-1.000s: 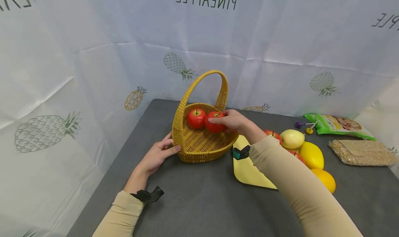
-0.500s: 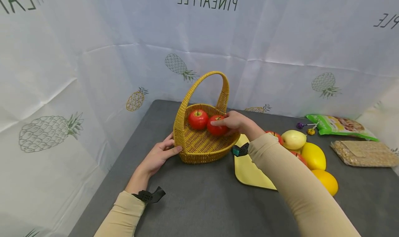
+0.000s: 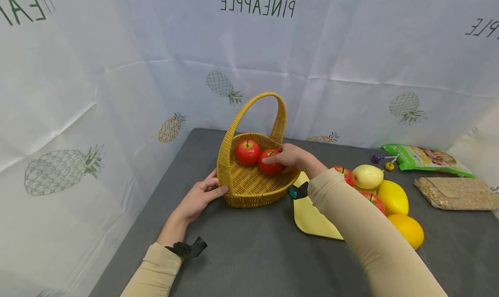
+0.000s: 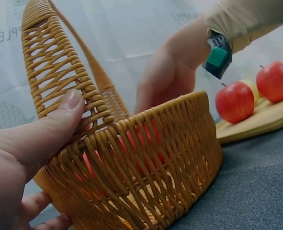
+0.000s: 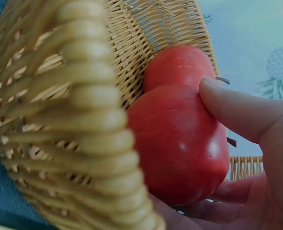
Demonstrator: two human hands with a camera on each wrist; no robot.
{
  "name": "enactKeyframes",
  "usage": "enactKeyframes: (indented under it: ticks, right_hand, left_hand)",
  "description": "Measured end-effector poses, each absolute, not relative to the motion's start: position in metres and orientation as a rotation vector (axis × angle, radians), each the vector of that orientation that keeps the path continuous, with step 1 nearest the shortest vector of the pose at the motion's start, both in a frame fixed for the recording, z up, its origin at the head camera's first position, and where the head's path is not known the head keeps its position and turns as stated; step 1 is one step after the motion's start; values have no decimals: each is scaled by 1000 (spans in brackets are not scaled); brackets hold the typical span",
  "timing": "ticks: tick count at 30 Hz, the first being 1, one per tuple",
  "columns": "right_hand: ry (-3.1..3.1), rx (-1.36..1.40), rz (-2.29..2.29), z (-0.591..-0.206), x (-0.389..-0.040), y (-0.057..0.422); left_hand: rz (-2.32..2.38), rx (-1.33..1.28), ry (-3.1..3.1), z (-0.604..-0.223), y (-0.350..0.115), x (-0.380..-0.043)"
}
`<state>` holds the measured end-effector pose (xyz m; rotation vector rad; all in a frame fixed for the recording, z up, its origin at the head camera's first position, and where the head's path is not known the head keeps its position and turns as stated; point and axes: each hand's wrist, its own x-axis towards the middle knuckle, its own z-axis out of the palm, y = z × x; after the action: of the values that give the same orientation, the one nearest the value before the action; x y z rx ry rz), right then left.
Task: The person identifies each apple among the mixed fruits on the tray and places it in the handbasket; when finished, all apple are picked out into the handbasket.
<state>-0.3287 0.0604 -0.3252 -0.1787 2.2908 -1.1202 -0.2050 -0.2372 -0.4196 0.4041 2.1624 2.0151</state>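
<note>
A yellow woven basket (image 3: 253, 200) with an arched handle stands on the dark table, two red apples inside. My left hand (image 3: 196, 199) holds its left side: in the left wrist view the thumb (image 4: 60, 120) lies over the handle's foot and some fingers rest low on the outer wall. Inside the basket, my right hand (image 3: 292, 155) grips the nearer apple (image 5: 179, 148), thumb on one side and fingers round the other. The second apple (image 3: 247, 152) sits just behind it, towards the back left. The held apple's underside is hidden in the head view.
Right of the basket lies a yellow board (image 3: 312, 219), partly under my right sleeve. Near it are apples (image 3: 343, 175), a pale yellow fruit (image 3: 367, 176) and yellow fruits (image 3: 393, 197). Farther right are two lollipops (image 3: 389, 166), a green packet (image 3: 429, 159) and a clear grain bag (image 3: 456, 194).
My right hand has shifted the gripped apple slightly towards the near side of the basket. The left hand keeps its place on the basket, and the head view has tilted a little.
</note>
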Motion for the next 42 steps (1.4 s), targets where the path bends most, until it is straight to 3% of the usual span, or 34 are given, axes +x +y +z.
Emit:
enactKeyframes:
  ticks: [25, 42]
  right_hand:
    - [2608, -481, -742, -320, -310, 78]
    - [2514, -490, -1330, -331, -247, 113]
  left_hand:
    - [2011, 424, 2172, -419, -235, -205]
    - [2006, 447, 2198, -420, -236, -206]
